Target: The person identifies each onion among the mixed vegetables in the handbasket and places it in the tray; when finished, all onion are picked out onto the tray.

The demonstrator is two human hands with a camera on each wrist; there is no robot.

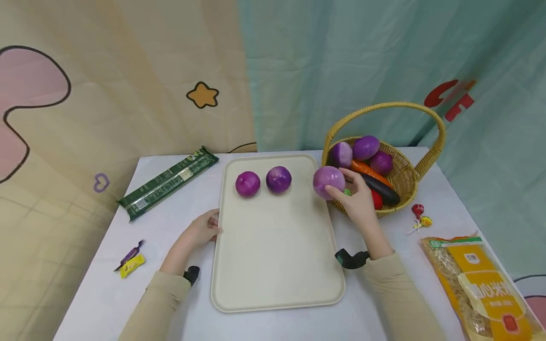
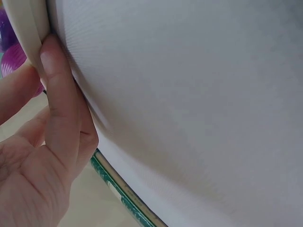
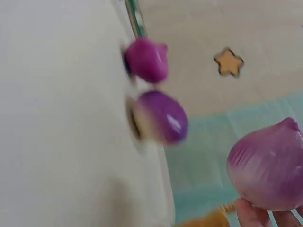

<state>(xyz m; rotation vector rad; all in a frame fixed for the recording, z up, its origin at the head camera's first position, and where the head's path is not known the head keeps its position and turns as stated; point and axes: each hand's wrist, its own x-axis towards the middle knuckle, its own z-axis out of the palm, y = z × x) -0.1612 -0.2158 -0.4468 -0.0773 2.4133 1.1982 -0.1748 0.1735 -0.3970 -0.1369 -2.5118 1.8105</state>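
My right hand (image 1: 356, 199) grips a purple onion (image 1: 328, 182) between the cream tray (image 1: 277, 265) and the wicker basket (image 1: 405, 182); the same onion (image 3: 270, 165) shows at the lower right of the right wrist view, with fingertips (image 3: 253, 213) under it. Two more purple onions (image 1: 248, 183) (image 1: 279, 179) lie at the tray's far end, also visible as onions (image 3: 147, 60) (image 3: 161, 117). My left hand (image 1: 204, 228) holds the tray's left rim; fingers (image 2: 59, 94) curl against the tray edge (image 2: 28, 38).
The basket holds more purple onions (image 1: 366, 147), a carrot (image 1: 367, 169) and a dark eggplant (image 1: 381, 189). A green packet (image 1: 168, 182) lies at the back left, candies (image 1: 131, 259) at the front left, lollipops (image 1: 419, 215) and a noodle bag (image 1: 477, 284) on the right.
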